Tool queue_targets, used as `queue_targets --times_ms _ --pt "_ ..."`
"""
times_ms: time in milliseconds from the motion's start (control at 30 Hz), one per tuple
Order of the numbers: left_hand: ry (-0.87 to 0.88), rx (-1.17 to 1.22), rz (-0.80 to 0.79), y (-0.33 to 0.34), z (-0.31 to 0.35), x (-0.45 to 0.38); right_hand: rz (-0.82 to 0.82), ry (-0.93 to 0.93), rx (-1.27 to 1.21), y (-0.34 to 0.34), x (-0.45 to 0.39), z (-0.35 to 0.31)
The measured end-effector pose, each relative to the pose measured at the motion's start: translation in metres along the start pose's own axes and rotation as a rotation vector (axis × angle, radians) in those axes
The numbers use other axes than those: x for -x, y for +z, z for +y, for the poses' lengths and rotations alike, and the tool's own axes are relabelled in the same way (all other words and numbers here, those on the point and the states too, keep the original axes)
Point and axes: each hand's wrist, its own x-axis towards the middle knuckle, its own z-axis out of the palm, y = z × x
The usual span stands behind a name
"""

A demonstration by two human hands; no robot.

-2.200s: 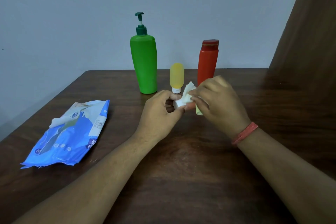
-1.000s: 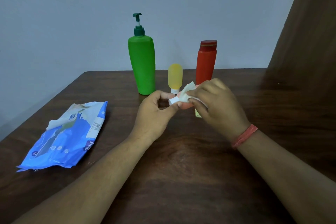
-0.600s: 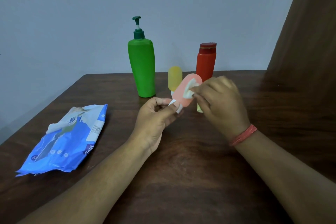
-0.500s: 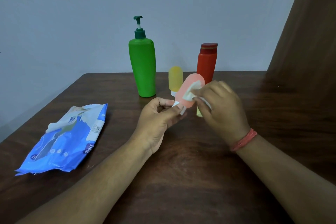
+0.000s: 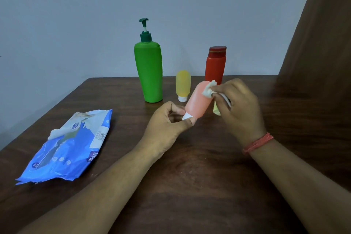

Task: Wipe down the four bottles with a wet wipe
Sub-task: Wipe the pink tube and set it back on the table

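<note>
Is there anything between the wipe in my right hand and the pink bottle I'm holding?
Nothing visible. The right hand already presses the wet wipe against the pink bottle, which the left hand holds by its white cap.

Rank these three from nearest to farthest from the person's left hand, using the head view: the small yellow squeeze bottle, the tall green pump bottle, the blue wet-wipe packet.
Measured from the left hand:
1. Small yellow squeeze bottle, just beyond it, slightly right.
2. Tall green pump bottle, behind it, slightly left.
3. Blue wet-wipe packet, far out to the left.
</note>
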Motion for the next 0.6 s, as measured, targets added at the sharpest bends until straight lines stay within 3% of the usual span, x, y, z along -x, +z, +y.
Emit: queue_targets --times_ms 100,300,467,600 --pt "0.046 -0.125 -0.028 0.002 0.001 0.0 -0.007 0.007 0.025 -0.001 0.003 -0.001" --pt "0.168 -0.314 0.003 0.002 0.001 -0.001 -0.088 -0.215 0.161 -0.004 -0.002 -0.007" --pt "0.186 -0.341 0.027 -0.003 0.002 -0.002 -0.045 -0.03 0.128 -0.013 -0.005 0.011" --pt "0.189 -0.349 0.041 -0.003 0.001 -0.002 -0.123 -0.108 0.091 -0.008 -0.001 -0.001"
